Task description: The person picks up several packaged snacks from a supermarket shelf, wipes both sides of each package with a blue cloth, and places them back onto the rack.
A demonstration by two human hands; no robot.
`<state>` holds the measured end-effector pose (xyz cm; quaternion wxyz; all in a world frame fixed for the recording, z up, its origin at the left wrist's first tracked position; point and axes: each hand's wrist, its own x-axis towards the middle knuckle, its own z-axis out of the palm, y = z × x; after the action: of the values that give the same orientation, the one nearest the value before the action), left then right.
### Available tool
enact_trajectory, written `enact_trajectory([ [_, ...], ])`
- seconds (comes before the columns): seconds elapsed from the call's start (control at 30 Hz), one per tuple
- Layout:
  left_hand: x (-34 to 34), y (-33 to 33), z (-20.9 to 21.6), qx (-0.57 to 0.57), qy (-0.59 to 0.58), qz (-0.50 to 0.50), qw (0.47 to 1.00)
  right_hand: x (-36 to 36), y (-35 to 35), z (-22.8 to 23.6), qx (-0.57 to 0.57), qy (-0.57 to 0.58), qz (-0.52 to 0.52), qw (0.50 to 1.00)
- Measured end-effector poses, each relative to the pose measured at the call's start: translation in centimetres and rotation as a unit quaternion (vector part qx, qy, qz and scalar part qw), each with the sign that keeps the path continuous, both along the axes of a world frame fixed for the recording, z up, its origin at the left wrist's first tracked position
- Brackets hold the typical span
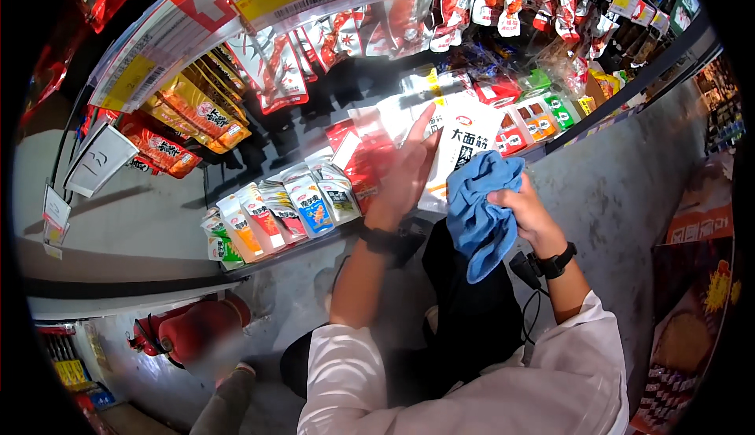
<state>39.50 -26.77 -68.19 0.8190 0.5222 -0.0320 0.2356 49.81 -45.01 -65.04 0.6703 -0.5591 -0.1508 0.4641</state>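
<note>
Looks like the wiping step; my left hand [407, 169] grips the white packet [462, 138] by its left edge; my right hand [525, 211] clutches the blue cloth [476, 203] at the packet's lower right; next move likely needs packet steady, cloth flat.

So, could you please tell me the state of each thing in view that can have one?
Blue cloth: crumpled, partly hanging
Right grip: closed on the cloth
Left grip: at the white packet's left edge; firmness unclear
White packet: tilted, partly covered by the cloth
Small packets: standing in a row
Red-and-white packets: hanging
Black wristband: worn on the right wrist
</note>
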Motion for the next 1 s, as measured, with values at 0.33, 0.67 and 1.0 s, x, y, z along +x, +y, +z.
enact_trajectory([
  [0.33, 1.1, -2.9, -4.4, -0.406, 0.044, -0.087, 0.908, -0.5, 3.1, -0.9, 0.032, -0.259, -0.07, 0.963],
  [0.67, 0.6, -5.5, -3.4, -0.26, 0.067, -0.045, 0.962, -0.7, 3.9, -1.2, 0.021, -0.644, -0.109, 0.757],
  [1.0, 1.1, -7.6, -5.3, -0.356, 0.007, -0.068, 0.932, -2.9, 5.0, -0.7, 0.069, -0.728, -0.104, 0.674],
])
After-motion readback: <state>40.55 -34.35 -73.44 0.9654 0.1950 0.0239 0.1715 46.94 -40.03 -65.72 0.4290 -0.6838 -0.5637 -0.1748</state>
